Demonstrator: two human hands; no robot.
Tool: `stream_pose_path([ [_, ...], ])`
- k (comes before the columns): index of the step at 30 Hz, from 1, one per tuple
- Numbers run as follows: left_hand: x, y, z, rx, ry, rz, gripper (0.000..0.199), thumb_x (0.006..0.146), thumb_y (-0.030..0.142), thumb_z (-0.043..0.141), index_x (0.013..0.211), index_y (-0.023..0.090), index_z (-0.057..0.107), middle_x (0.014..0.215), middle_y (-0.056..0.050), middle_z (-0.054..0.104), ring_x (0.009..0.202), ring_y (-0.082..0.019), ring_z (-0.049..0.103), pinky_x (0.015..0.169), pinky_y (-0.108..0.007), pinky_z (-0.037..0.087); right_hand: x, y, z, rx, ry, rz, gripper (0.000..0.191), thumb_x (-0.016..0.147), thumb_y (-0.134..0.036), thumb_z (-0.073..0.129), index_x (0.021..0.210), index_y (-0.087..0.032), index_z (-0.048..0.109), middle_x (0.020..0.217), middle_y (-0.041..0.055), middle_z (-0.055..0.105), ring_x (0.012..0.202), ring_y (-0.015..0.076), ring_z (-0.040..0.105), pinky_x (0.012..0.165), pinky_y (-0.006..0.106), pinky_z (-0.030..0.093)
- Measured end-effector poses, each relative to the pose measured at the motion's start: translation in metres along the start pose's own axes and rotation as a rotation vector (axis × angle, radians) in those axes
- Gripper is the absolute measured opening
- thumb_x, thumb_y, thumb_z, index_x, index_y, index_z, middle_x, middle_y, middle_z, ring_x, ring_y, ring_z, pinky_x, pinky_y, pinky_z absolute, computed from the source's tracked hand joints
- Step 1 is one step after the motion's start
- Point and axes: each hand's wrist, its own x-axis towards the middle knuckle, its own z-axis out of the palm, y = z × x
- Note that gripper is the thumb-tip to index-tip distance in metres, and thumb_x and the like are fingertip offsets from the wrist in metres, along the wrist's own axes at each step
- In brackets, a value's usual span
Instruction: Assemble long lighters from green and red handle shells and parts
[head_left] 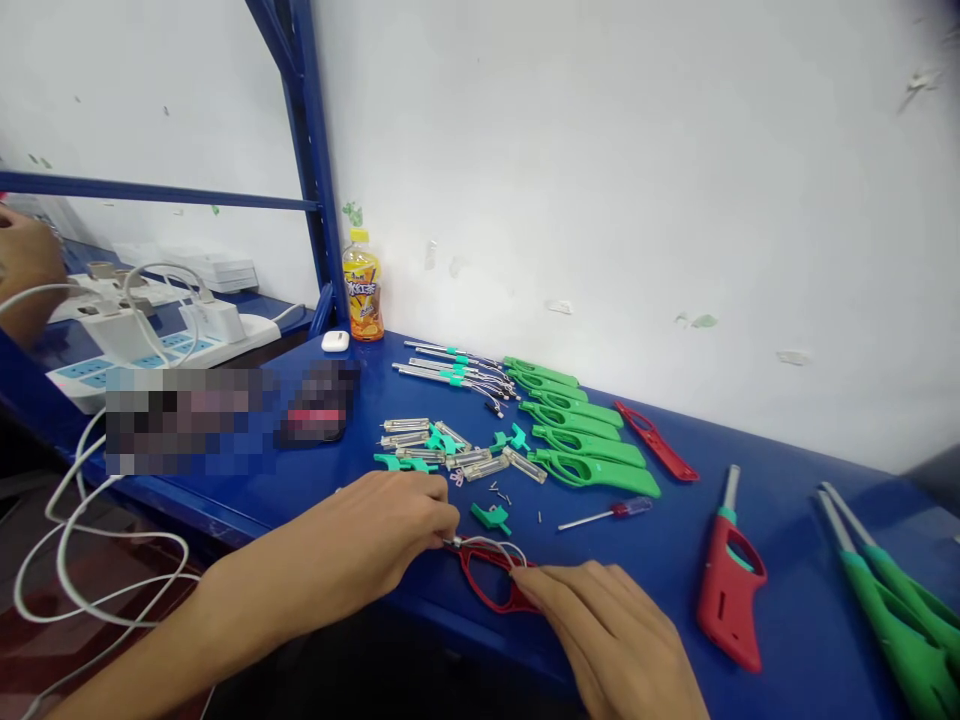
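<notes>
A red lighter casing half lies at the table's front edge, under both hands. My left hand is closed at its nozzle end, pinching a small metal end of the wire assembly; most of that part is hidden by the fingers. White wires run from there across the trigger opening. At the handle end, the fingertips of my right hand press together on the casing and the wires. Just behind lie a green trigger, tiny screws and a red-handled screwdriver.
Clear fuel tanks, nozzle tubes with wires and green casing halves lie behind. Another red casing half is there. Assembled red and green lighters lie right. A bottle and power strip stand left. A person's hand shows far left.
</notes>
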Motion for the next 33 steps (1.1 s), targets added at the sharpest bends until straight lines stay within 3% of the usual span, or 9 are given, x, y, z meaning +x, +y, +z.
stream_pose_path([
  [8, 0.002, -0.003, 0.004, -0.014, -0.059, -0.016, 0.025, 0.106, 0.007, 0.056, 0.094, 0.023, 0.072, 0.097, 0.000, 0.072, 0.084, -0.018, 0.070, 0.073, -0.030, 0.045, 0.004, 0.001, -0.010, 0.136, 0.035, 0.060, 0.037, 0.115, -0.021, 0.046, 0.121, -0.029, 0.081, 0.109, 0.0015, 0.086, 0.090, 0.0180, 0.083, 0.081, 0.025, 0.065],
  [15, 0.005, -0.010, 0.005, -0.078, -0.044, 0.041, 0.026, 0.106, 0.008, 0.060, 0.099, 0.025, 0.079, 0.097, 0.001, 0.073, 0.085, -0.016, 0.070, 0.075, -0.028, 0.045, 0.002, -0.004, -0.001, 0.190, 0.079, 0.153, 0.029, 0.115, -0.026, 0.050, 0.117, -0.026, 0.078, 0.108, 0.0006, 0.085, 0.090, 0.0181, 0.082, 0.083, 0.027, 0.064],
  [27, 0.005, -0.008, 0.004, -0.046, -0.035, -0.014, 0.021, 0.106, 0.012, 0.063, 0.095, 0.024, 0.077, 0.096, 0.000, 0.072, 0.086, -0.017, 0.070, 0.075, -0.030, 0.046, -0.002, -0.004, -0.003, 0.377, 0.019, 0.296, 0.011, 0.107, -0.037, 0.069, 0.112, -0.031, 0.077, 0.107, 0.0003, 0.082, 0.093, 0.0199, 0.080, 0.088, 0.027, 0.065],
  [33, 0.004, -0.011, 0.004, 0.001, -0.052, 0.028, 0.017, 0.109, 0.018, 0.063, 0.113, 0.028, 0.076, 0.105, 0.002, 0.075, 0.096, -0.019, 0.072, 0.081, -0.029, 0.047, -0.003, 0.003, 0.000, 0.454, 0.019, 0.369, 0.009, 0.105, -0.034, 0.073, 0.112, -0.031, 0.077, 0.110, 0.0013, 0.077, 0.094, 0.0180, 0.079, 0.086, 0.021, 0.063],
])
